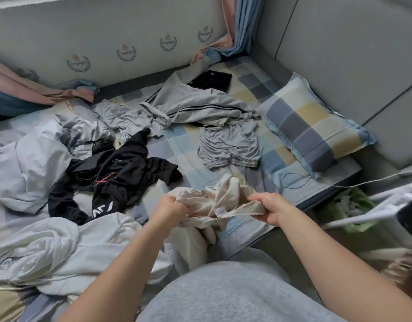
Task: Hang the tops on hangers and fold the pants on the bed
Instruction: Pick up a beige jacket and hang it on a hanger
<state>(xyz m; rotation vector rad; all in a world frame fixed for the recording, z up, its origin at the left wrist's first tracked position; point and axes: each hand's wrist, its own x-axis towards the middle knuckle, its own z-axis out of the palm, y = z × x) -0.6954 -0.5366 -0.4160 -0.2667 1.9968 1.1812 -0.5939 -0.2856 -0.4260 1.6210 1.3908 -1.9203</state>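
Both hands held a crumpled cream fabric garment [220, 201] above the checked bed sheet [177, 145].
The left hand [171, 211] gripped bunched cloth; the right hand [269, 206] pinched its hem.

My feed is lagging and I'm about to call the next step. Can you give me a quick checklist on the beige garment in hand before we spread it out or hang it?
1. Grip: left hand and right hand both pinch the beige garment: ok.
2. Top or pants: it is bunched up, cannot tell.
3. Hanger at hand: none in view, not ok.
4. Laying room: bare checked sheet shows just beyond the garment: ok.
5. White cable lies apart from the garment: ok.
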